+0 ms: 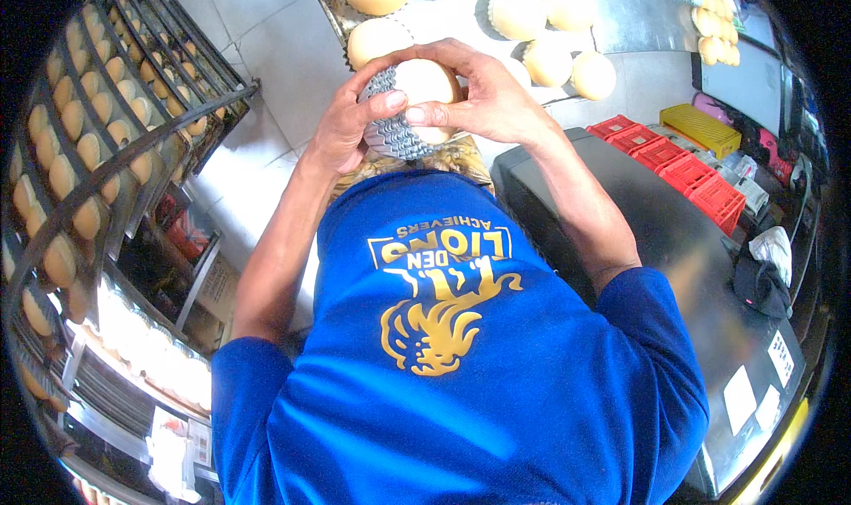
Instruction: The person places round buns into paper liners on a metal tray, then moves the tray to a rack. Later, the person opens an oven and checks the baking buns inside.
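My left hand is wrapped around a nested stack of fluted metal baking moulds, tipped on its side in front of my waist. A pale round bun sits at the right end of that stack. My right hand grips the bun, thumb across its front and fingers over its top. Both thumbs nearly meet where bun and moulds join. Whether the bun is still seated in the end mould cannot be made out. Just beyond my hands, a baking tray carries several similar buns, some with fluted moulds around them.
On the left stands a metal rack loaded with rows of buns. A dark, flat-topped unit is close on my right, with red plastic crates beyond it. Further right of the tray, a metal surface bears more moulds and buns.
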{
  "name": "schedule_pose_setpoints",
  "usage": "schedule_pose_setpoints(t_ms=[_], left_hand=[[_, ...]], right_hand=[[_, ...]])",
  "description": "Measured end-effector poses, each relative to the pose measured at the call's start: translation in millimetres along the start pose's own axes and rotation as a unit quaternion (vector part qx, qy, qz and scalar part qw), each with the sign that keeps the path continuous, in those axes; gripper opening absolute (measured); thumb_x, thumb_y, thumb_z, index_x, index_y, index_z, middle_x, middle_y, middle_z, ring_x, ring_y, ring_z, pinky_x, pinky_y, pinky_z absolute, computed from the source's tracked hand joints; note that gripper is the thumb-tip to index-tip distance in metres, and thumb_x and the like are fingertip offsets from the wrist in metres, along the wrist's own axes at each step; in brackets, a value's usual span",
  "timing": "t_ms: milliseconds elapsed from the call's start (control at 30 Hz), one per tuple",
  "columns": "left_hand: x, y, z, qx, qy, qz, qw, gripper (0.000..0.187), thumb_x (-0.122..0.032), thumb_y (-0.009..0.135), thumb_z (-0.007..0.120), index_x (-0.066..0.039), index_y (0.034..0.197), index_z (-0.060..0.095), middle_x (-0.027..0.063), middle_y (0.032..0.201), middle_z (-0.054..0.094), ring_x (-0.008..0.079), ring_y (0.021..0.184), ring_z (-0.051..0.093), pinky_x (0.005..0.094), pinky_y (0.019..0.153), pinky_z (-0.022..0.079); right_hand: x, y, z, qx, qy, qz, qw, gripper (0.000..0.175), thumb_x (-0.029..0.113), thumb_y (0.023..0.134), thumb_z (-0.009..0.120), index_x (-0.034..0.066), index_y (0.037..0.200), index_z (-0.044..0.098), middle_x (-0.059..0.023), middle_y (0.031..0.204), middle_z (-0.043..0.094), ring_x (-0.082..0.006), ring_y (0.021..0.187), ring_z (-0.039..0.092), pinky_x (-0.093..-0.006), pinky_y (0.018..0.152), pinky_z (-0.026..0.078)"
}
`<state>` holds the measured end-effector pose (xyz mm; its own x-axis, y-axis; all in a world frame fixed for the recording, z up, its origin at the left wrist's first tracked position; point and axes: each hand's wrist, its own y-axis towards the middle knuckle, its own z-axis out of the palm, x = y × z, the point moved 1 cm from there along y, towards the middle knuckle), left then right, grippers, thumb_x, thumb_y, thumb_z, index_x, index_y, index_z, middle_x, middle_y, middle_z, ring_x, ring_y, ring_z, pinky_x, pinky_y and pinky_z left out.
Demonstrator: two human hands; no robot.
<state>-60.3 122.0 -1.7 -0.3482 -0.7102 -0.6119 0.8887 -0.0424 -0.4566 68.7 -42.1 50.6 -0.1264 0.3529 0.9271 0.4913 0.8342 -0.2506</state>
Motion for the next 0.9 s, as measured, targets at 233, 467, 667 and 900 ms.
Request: schedule_pose_setpoints(t_ms=[233,467,667,900], left_hand=[[1,-2,2,-0.028,-0.027,0.026,0.999,0.063,-0.021,0.086,0.079,-0.001,0.141,0.057,0.0126,0.123,0.067,0.0199,0.111,0.068,0.0356,0.097,0.058],[5,1,-1,-0.076,-0.051,0.034,0.995,0.054,-0.022,0.089,0.076,-0.003,0.136,0.058,0.0114,0.123,0.066,0.0205,0.110,0.069,0.0365,0.096,0.059],[-6,6,-17,-0.097,-0.072,0.075,0.990,0.051,-0.027,0.090,0.071,-0.007,0.135,0.058,0.0126,0.130,0.066,0.0234,0.117,0.067,0.0401,0.098,0.058],[-10,-3,-26,-0.086,-0.006,0.088,0.992,0.055,-0.027,0.090,0.071,-0.005,0.138,0.056,0.0160,0.136,0.064,0.0247,0.119,0.066,0.0412,0.100,0.058]], right_hand=[[0,2,-1,-0.025,0.016,0.021,0.999,0.073,0.046,0.076,0.090,0.0034,0.131,0.068,-0.0162,0.117,0.071,-0.0292,0.111,0.070,-0.0400,0.098,0.056],[-4,-2,5,-0.101,-0.022,0.007,0.995,0.060,0.031,0.080,0.089,0.0037,0.128,0.064,-0.0104,0.117,0.071,-0.0193,0.111,0.068,-0.0361,0.098,0.055],[-5,28,-23,-0.214,-0.082,0.015,0.973,0.062,0.034,0.079,0.087,0.0023,0.127,0.065,-0.0162,0.117,0.071,-0.0287,0.109,0.069,-0.0400,0.096,0.057],[-26,41,-28,-0.170,-0.418,0.021,0.892,0.066,0.029,0.085,0.081,-0.0002,0.139,0.056,-0.0196,0.127,0.066,-0.0362,0.115,0.065,-0.0424,0.101,0.053]])
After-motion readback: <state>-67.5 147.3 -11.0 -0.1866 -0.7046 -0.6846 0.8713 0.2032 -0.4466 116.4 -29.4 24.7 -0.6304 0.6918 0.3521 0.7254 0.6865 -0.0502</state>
